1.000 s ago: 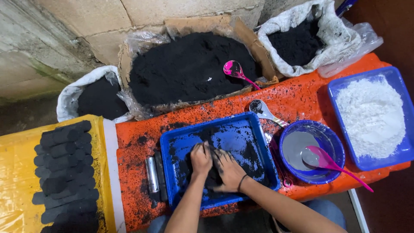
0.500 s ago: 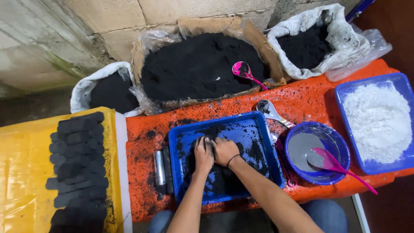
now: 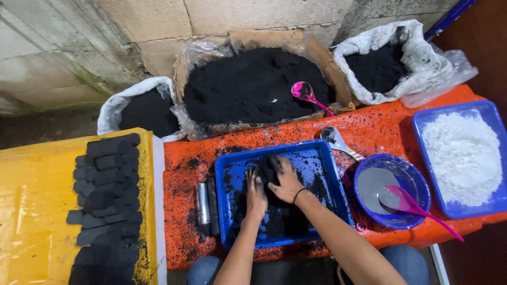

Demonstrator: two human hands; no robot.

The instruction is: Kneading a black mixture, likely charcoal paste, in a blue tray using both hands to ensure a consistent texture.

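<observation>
A mound of black paste [image 3: 274, 206] lies in the blue tray [image 3: 322, 158], which sits at the middle of the orange bench [image 3: 380, 126]. Both hands press into it: the left hand [image 3: 256, 192] lies flat with fingers spread on the paste, and the right hand [image 3: 285, 182], a dark band at its wrist, curls over the top of the heap at its 1 o'clock (whether it actually grips a lump cannot be told, since the fingertips are sunk in the black). Both are smeared dark.

At the tray's 9 o'clock, just beside it, lies a short metal tube [image 3: 203, 203] with a dark bar alongside. At 3 o'clock stands a round blue bowl [image 3: 417, 182] of grey liquid with a pink spoon [image 3: 409, 203] resting in it, and a metal spoon [image 3: 338, 141] lies between bowl and tray. Further at 3 o'clock, a second blue tray [image 3: 494, 113] holds white powder [image 3: 462, 155].

At 12 o'clock a lined cardboard box of black powder [image 3: 248, 87] carries another pink scoop [image 3: 306, 94], flanked by two white sacks [image 3: 113, 108] of the same powder. At 9 o'clock, black pressed blocks [image 3: 105, 184] lie in rows on a yellow surface [image 3: 37, 211].
</observation>
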